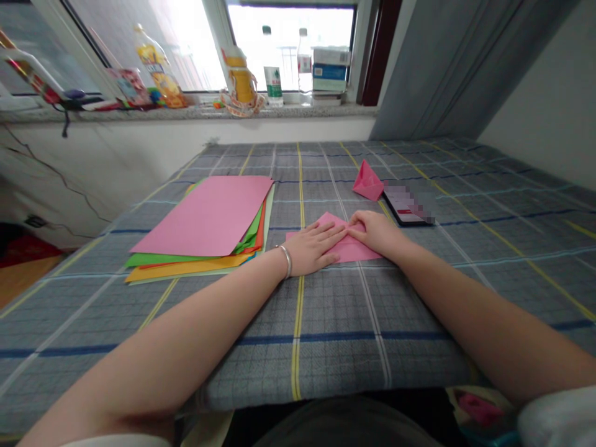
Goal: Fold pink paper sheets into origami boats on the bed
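Observation:
A folded sheet of pink paper (356, 251) lies flat on the checked cloth in front of me, its top corner pointing away. My left hand (313, 249), with a silver bangle at the wrist, rests flat on the paper's left part, fingers stretched out. On the right part, my right hand (376, 232) has its fingers bent and pressed together at a fold near the middle of the paper. The two hands nearly meet there. Behind them stands a folded pink paper shape (368, 181), pointed at the top.
A stack of coloured paper (205, 214), pink on top, lies to the left. A phone (406, 206) lies beyond my right hand. Bottles, a yellow cup (241, 77) and boxes (329, 69) line the windowsill. The table's near edge is close to my body.

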`<state>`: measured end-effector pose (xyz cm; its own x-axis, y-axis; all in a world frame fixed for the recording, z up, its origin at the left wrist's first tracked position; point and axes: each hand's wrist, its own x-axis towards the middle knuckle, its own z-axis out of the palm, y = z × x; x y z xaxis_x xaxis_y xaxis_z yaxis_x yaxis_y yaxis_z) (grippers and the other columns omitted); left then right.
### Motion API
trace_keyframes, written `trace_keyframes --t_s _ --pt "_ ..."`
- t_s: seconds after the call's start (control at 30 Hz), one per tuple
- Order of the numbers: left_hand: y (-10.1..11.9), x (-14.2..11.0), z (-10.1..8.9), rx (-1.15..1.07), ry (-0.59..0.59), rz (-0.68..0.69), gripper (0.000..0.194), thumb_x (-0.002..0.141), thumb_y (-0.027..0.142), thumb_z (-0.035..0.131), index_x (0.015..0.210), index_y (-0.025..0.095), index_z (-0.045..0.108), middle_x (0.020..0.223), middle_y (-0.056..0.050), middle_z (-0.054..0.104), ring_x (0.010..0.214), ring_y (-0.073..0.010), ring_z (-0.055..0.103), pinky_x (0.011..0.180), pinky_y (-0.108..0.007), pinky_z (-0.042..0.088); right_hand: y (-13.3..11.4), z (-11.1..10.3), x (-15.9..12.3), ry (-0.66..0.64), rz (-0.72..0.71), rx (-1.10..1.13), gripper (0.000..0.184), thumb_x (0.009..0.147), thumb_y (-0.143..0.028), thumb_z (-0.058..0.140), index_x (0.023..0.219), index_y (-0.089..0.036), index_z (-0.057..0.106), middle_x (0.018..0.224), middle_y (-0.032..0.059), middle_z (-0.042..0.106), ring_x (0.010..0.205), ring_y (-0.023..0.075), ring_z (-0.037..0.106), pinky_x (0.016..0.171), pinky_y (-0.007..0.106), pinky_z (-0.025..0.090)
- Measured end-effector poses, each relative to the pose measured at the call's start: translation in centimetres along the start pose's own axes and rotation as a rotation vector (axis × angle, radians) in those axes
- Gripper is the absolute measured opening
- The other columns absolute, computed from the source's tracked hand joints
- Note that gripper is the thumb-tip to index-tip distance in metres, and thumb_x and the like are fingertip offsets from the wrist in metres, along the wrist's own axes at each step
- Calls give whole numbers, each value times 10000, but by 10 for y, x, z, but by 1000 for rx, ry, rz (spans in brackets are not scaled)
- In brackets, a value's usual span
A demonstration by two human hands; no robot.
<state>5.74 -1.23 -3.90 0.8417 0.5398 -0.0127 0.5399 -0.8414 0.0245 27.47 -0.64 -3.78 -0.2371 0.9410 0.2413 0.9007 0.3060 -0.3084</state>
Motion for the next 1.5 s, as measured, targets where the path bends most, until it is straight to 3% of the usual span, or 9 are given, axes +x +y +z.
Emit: trace_keyframes --t_s 0.1,0.27,0.67,0.8,0.87,0.97,1.2,1.43,1.5 --pt "2 0 -3 4 -22 -25 608 982 472 281 1509 185 177 1576 -53 168 1458 -210 138 1180 -397 82 14 -11 -1 15 141 96 218 773 -300 661 954 -180 640 920 63 678 838 198 615 726 300 458" --pt "3 0 -3 24 9 -9 563 984 464 296 1500 254 211 1572 -43 186 1455 -203 157 1176 -406 92 36 -26 -2 -241 330 395 369 787 -282 641 1131 -165 579 754 20 639 548 117 541 484 236 399" --pt "3 0 -2 13 13 -21 572 979 477 316 1499 262 216 1571 -41 208 1451 -222 167 1170 -428 105 33 -41 -8 -395 471 518 367 731 -250 698 1062 -194 551 645 -43 521 457 79 431 412 220 363" --pt "2 0 -1 20 27 -12 563 979 476 314 1497 274 222 1570 -34 212 1452 -216 165 1173 -425 99 37 -43 -9 -472 488 489 205 731 -311 704 831 -216 551 533 -66 454 404 69 360 382 219 281" --pt "2 0 -1 16 22 -12 561 979 478 311 1495 278 225 1572 -34 207 1452 -221 162 1172 -435 98 40 -44 -8 -573 464 434 255 752 -373 682 658 -215 504 464 -70 391 376 60 299 370 225 214" --pt "2 1 0 5 13 -15 562 978 483 308 1495 281 224 1574 -35 198 1454 -226 155 1171 -444 98 44 -44 -6 -672 434 404 333 775 -416 642 574 -211 473 449 -50 413 362 57 283 369 234 178" --pt "1 1 -1 -10 3 -25 571 974 488 316 1496 274 224 1575 -39 192 1455 -226 152 1172 -444 100 42 -47 -4 -678 385 224 370 764 -467 636 548 -216 470 481 -22 475 368 75 361 377 241 251" --pt "2 1 -1 -5 0 -20 574 975 481 320 1498 269 219 1575 -43 188 1456 -228 149 1172 -450 100 44 -48 -5 -658 352 79 318 822 -350 550 541 -214 487 470 -6 489 381 102 412 404 262 298" --pt "2 1 -1 -5 0 -26 569 973 477 326 1494 272 229 1574 -40 193 1456 -223 149 1172 -445 99 44 -48 -4 -590 368 98 280 843 -328 517 587 -213 515 484 -6 504 391 104 415 416 261 307"
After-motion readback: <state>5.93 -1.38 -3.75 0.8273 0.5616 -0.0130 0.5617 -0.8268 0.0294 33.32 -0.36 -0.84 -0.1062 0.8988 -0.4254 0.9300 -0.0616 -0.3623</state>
